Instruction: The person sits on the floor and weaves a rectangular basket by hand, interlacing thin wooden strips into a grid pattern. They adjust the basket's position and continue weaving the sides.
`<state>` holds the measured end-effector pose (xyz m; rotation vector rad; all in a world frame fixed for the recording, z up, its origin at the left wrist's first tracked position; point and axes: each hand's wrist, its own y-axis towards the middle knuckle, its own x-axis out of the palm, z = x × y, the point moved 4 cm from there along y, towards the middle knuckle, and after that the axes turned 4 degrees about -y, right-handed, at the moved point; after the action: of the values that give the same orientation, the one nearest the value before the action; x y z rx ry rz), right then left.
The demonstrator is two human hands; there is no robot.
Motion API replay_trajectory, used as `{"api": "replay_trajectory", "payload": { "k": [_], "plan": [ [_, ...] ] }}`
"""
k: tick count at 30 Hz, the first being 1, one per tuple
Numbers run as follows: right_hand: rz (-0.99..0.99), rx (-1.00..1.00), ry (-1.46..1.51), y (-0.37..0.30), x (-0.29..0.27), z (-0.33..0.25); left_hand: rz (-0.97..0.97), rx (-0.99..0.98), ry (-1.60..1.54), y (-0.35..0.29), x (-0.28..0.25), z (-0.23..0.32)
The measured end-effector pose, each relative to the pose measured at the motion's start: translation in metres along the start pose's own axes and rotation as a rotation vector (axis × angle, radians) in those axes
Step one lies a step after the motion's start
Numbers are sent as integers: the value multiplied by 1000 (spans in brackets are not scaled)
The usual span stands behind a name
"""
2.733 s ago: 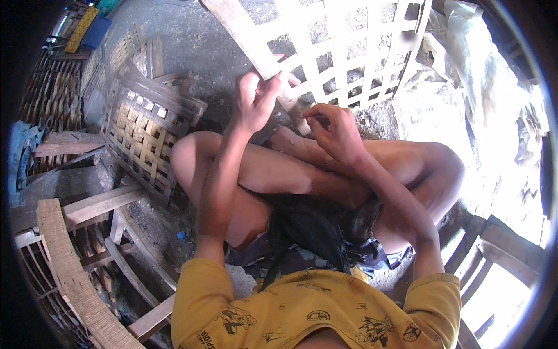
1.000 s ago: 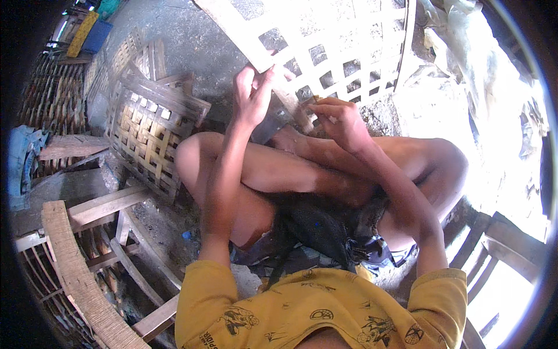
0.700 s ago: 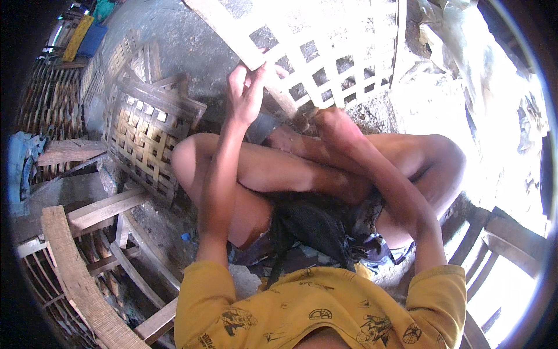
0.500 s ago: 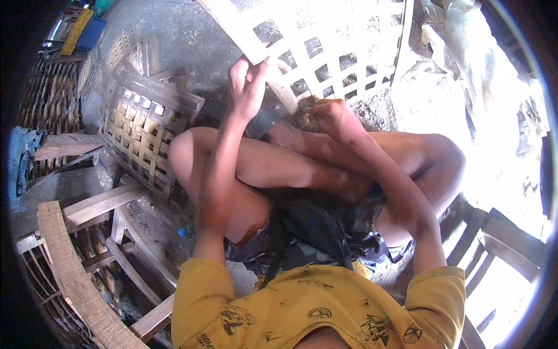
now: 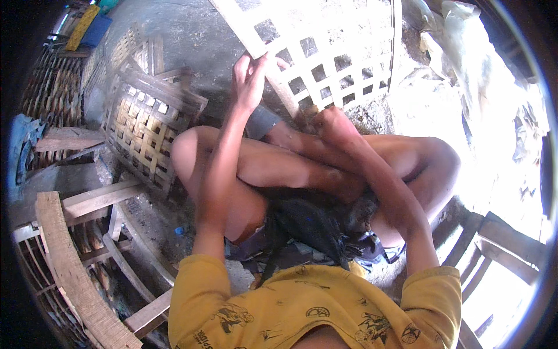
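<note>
At the panel (image 5: 334,42), left hand (image 5: 250,81) pinches the slat (image 5: 241,30), right hand's (image 5: 338,127) grip is unclear; slack pinch risks twisting.

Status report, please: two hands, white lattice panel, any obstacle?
Left hand gripping pale wooden edge bar of white lattice panel. Right hand curled near panel's lower corner, contents unclear. Possibly in the way: bare crossed legs below.

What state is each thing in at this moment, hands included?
Left hand: gripping the lattice panel's wooden edge
Right hand: curled by the panel's lower end; any held object unclear
Lattice panel: held, gaps open in its weave, brightly lit
Darker woven panel: tilted, unheld
Plastic sheeting: crumpled
Yellow shirt: worn
</note>
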<state>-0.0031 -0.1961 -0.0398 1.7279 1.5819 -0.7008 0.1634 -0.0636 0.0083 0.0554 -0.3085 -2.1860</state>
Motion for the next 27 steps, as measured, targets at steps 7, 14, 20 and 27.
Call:
{"api": "replay_trajectory", "payload": {
  "k": [7,14,20,27],
  "plan": [
    [-29,182,107,6,11,21,-29,102,-11,5,-2,-7],
    [-32,194,46,8,1,1,-27,76,17,7,-11,-11],
    [-14,148,66,7,11,13,-13,86,-13,4,-5,-7],
    [-47,234,-6,13,-1,23,-150,-147,86,-8,-10,-30]
  ]
}}
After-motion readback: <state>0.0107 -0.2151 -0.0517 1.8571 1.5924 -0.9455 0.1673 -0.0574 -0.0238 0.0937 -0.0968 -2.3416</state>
